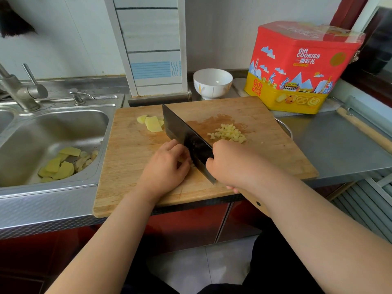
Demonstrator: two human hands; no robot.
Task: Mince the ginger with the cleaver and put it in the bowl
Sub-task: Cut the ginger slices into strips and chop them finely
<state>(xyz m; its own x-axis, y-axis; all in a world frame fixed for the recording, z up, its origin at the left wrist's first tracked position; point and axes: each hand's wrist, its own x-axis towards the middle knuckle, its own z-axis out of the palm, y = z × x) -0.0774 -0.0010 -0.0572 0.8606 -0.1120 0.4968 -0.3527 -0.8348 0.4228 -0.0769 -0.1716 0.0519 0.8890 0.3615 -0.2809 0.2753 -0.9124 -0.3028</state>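
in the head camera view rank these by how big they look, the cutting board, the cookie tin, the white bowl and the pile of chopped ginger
Largest to smallest:
1. cutting board
2. cookie tin
3. white bowl
4. chopped ginger pile
The board lies nearer the camera, which may exaggerate its lead.

cleaver (186, 136): dark blade, edge down on board | ginger: diced pile (228, 133) right of blade, slices (153, 123) left | bowl (212, 82): white, upright, behind board

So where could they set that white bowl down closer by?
Bare steel counter right of the cutting board, below the cookie tin; also the board's near-left corner. Crowded around the cleaver, both hands, and ginger pile.
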